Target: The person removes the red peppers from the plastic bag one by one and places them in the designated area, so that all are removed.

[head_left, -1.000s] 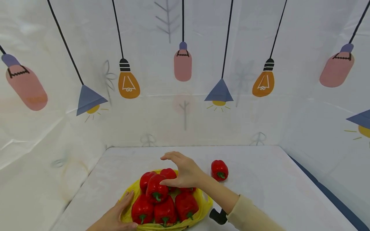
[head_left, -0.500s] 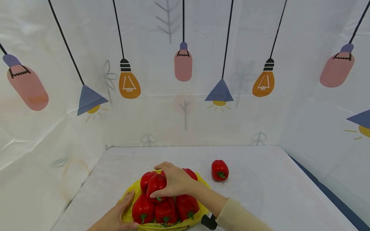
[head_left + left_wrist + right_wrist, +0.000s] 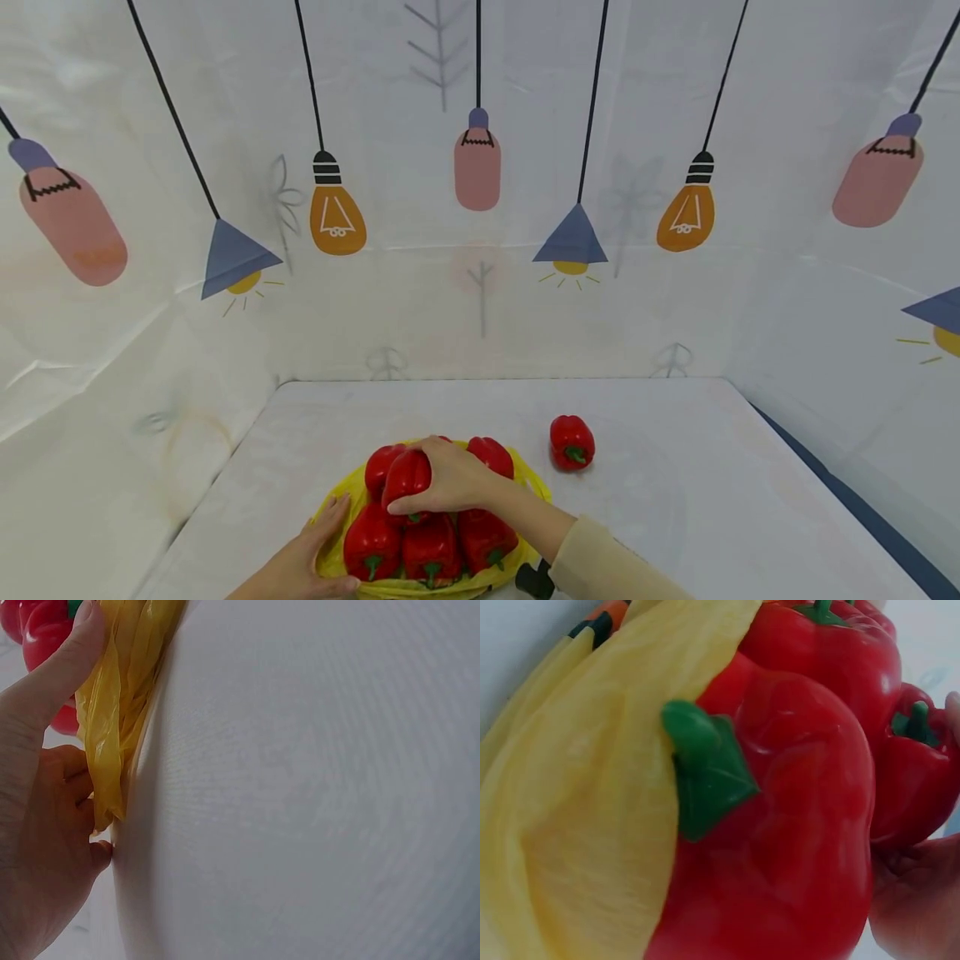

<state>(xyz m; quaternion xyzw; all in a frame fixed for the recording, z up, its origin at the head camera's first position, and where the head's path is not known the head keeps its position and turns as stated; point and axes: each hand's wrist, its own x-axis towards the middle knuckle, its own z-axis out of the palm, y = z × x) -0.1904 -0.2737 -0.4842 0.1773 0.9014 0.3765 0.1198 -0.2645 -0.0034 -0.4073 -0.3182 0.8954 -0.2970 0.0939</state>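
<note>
A yellow plastic bag [image 3: 534, 482] lies spread on the table with several red bell peppers [image 3: 372, 543] piled in it. My left hand [image 3: 303, 557] holds the bag's left side, thumb along the front edge; in the left wrist view its fingers curl at the yellow folds [image 3: 112, 750]. My right hand [image 3: 459, 477] reaches over the pile and grips the top bell pepper [image 3: 407, 482] between thumb and fingers. In the right wrist view that gripped pepper [image 3: 915, 780] shows its green stem, behind a large nearer pepper [image 3: 795, 817]. The right hand hides part of the pile.
One more red bell pepper [image 3: 572, 443] stands apart on the white table [image 3: 712, 500], behind and right of the bag. A black wrist camera [image 3: 535, 578] shows under the right sleeve. A pale sheet [image 3: 480, 300] printed with hanging lamps walls in the table.
My right hand has come down to the pile, and its fingers have closed round the top bell pepper. The left hand stays at the bag's side.
</note>
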